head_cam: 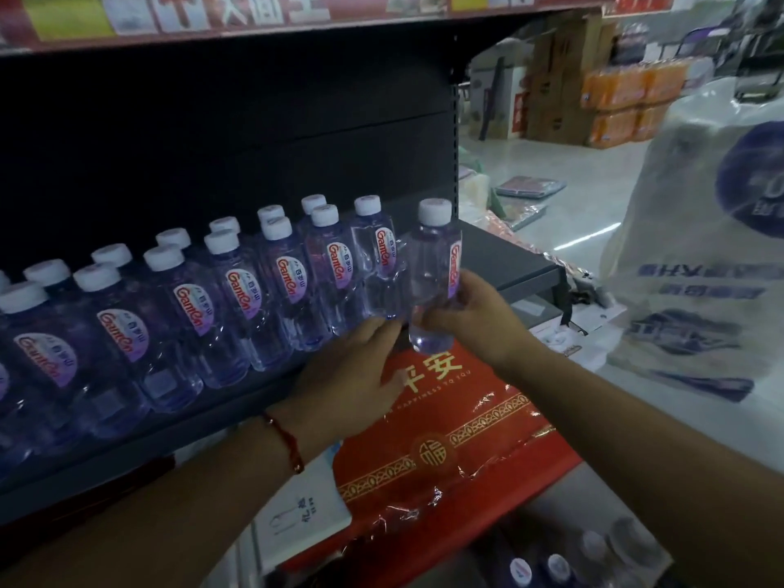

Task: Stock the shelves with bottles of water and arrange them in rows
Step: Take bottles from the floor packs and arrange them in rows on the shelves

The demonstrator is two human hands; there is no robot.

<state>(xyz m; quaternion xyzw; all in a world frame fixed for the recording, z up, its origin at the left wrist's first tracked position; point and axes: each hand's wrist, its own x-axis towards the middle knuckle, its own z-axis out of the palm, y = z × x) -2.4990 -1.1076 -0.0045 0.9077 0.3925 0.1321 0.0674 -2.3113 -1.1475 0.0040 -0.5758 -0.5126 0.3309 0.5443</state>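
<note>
Head view: left hand lies flat, fingers straight, at the shelf edge, while the right hand grips an upright water bottle just beside the rows of bottles beyond.

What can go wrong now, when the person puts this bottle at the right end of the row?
1. The right hand holds the bottle low while its base hangs past the shelf edge; it may slip and fall.
2. The bottle almost touches the last bottle in the row; a push may topple the neighbours.
3. The left hand lies under the front edge and may get knocked.
</note>
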